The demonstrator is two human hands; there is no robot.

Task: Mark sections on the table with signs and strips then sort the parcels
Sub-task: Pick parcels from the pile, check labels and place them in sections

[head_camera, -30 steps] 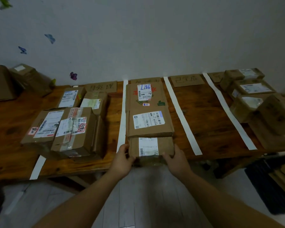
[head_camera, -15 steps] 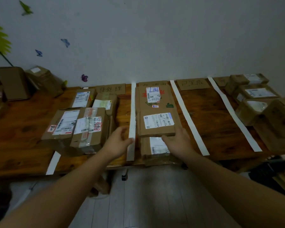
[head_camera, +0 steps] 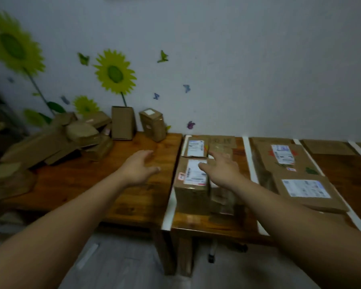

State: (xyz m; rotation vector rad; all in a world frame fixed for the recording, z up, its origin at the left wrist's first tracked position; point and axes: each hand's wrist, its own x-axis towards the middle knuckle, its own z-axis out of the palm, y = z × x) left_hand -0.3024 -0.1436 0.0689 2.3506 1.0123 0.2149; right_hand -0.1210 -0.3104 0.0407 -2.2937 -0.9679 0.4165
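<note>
My left hand [head_camera: 139, 166] hovers open over the bare wood of the left table, holding nothing. My right hand [head_camera: 221, 168] is open above the labelled parcels [head_camera: 193, 184] in the first marked section, fingers spread. White strips [head_camera: 251, 163] run front to back and divide the right table [head_camera: 213, 228]. A flat labelled parcel [head_camera: 306, 190] and a larger one [head_camera: 283, 157] lie in the second section. Cardboard signs [head_camera: 222, 140] rest at the back edge. A heap of unsorted brown parcels [head_camera: 71, 138] lies at the far left by the wall.
Two upright boxes [head_camera: 123, 123] stand against the wall behind the left table. Sunflower and butterfly stickers decorate the wall. A gap between the two tables shows at a white strip [head_camera: 169, 209]. Pale floor lies below the front edge.
The view has swung left, bringing the parcel heap into sight. Both hands have left the small parcel at the front of the second section and moved left, open, over the first section and bare table.
</note>
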